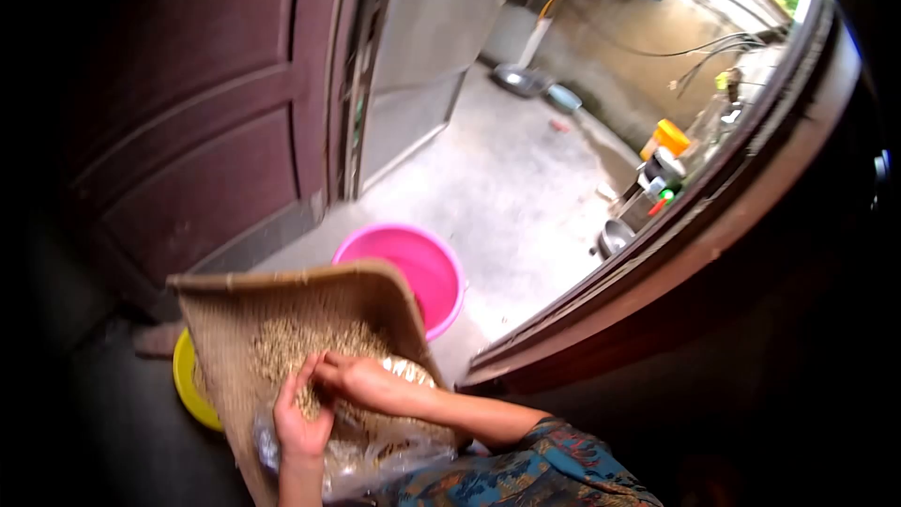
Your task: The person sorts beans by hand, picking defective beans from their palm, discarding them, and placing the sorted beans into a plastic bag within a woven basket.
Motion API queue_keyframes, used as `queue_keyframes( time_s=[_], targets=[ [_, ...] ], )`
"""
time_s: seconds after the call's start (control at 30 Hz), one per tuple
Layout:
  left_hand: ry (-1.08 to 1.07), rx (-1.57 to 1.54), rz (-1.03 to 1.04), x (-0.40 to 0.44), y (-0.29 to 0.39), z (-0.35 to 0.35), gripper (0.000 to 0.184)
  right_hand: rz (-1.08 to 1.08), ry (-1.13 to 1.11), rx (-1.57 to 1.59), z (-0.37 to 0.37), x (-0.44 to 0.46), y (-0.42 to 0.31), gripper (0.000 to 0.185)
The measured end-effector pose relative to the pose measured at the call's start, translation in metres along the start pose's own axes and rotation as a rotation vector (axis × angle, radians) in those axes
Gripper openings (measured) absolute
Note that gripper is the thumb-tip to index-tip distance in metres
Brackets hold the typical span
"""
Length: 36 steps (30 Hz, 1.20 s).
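A woven basket tray (216, 319) with a raised back rim is tilted in front of me. Small tan grains (291, 343) are spread over it, too fine to name their kind. My left hand (302, 418) is cupped low over the tray, with grains showing between thumb and fingers. Against its fingertips lies my right hand (361, 383), its fingers pressed together and bent inward; what they hold is hidden. Below the hands, clear plastic bags (366, 465) lie at the tray's near side.
A pink basin (441, 282) stands on the floor just beyond the tray. At the left, a yellow basin (192, 394) is partly under it. Past the doorway, metal pans (518, 81) and a yellow container (670, 136) stand along the wall. A maroon door (206, 188) is at left.
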<state>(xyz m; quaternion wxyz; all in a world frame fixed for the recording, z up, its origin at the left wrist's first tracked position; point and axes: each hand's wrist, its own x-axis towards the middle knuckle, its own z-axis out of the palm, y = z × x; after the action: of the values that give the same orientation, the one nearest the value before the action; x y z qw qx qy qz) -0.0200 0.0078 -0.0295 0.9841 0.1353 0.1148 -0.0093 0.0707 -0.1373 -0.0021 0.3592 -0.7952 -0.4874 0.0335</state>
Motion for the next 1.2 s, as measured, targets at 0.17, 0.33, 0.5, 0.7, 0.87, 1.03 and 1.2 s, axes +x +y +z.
queue_keyframes(
  time_s=[0.17, 0.33, 0.5, 0.7, 0.87, 1.03, 1.2],
  targets=[
    [0.010, -0.033, 0.027, 0.018, 0.001, 0.003, 0.047, -0.030, -0.053, -0.042, -0.013, 0.018, 0.010, 0.035],
    [0.077, -0.139, -0.007, 0.027, 0.005, -0.001, 0.039, -0.006, -0.181, -0.084, -0.033, 0.030, -0.004, 0.018],
    [-0.040, -0.002, -0.004, 0.019, -0.002, 0.001, 0.044, -0.044, -0.195, -0.076, -0.019, 0.027, 0.011, 0.018],
    [0.053, -0.062, -0.041, 0.010, 0.002, 0.006, 0.041, 0.013, -0.104, -0.006, -0.030, 0.027, -0.007, 0.019],
    [0.029, -0.064, -0.045, 0.011, 0.008, 0.033, 0.045, 0.257, -0.069, 0.466, -0.063, 0.033, -0.017, 0.008],
    [-0.053, -0.195, -0.050, 0.013, 0.010, 0.044, 0.044, 0.589, 0.015, 1.493, -0.059, 0.030, 0.020, 0.010],
    [-0.088, -0.270, -0.095, 0.017, 0.007, 0.047, 0.045, 0.483, -0.007, 2.280, -0.040, 0.011, 0.048, 0.013]
  ],
)
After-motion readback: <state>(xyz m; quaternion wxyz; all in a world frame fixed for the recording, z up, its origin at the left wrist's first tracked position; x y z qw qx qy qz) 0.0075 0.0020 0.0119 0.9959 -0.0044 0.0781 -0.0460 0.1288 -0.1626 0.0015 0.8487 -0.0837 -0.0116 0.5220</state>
